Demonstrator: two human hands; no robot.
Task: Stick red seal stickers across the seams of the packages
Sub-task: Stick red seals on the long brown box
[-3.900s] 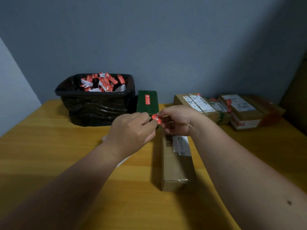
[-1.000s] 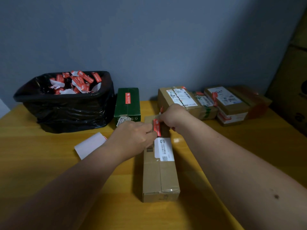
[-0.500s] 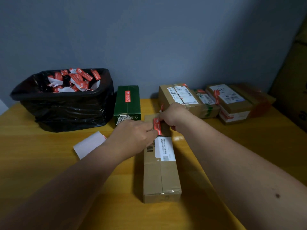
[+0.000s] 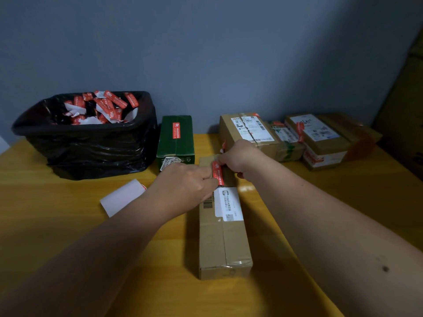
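- Both hands met over the far end of the long brown cardboard package (image 4: 223, 229), which lay lengthwise on the yellow wooden table (image 4: 57, 225) directly before me.
- Left hand (image 4: 186, 183): fingers curled, tips pinching the near end of the red seal sticker (image 4: 217, 173), as far as I could see.
- Right hand (image 4: 238, 157): fingers curled down at the sticker's far end; I read this as a pinch.
- The sticker ran along the package top, just beyond the white shipping label (image 4: 227, 203); whether it was pressed flat I could not tell.
- A green carton (image 4: 176, 139) bearing its own red sticker stood beyond the left hand.
- The black-lined waste bin (image 4: 91, 143), at far left, held red-and-white sticker scraps.
- A white backing sheet (image 4: 121, 197) lay on the table left of my left wrist.
- Several taped brown parcels (image 4: 297, 136) stood at the far right, against the blue-grey wall.
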